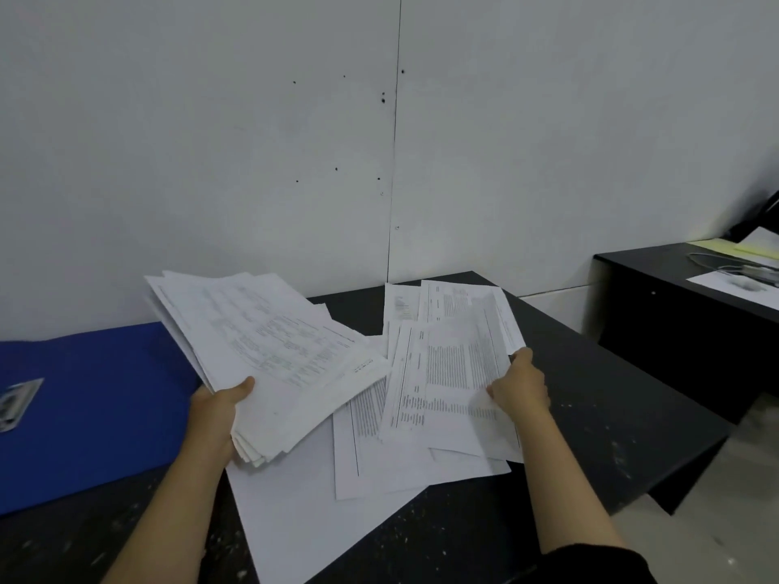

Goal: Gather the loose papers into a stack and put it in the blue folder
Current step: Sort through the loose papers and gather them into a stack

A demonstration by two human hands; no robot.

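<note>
My left hand [217, 408] grips a thick stack of printed papers [269, 343], lifted off the black table [590, 406] and tilted, thumb on top of the near edge. My right hand [520, 385] pinches the right edge of a printed sheet [455, 364] that is raised off the heap. Several more loose papers [379, 453] lie overlapping on the table beneath and between both hands. The blue folder [97, 410] lies open flat at the left, with a metal clip [19, 400] on its inner face.
A grey wall [253, 141] stands right behind the table. A second black desk [691, 314] at the right carries yellow and white sheets and a cable. A gap of floor separates the two desks. The table's near surface is speckled with white marks.
</note>
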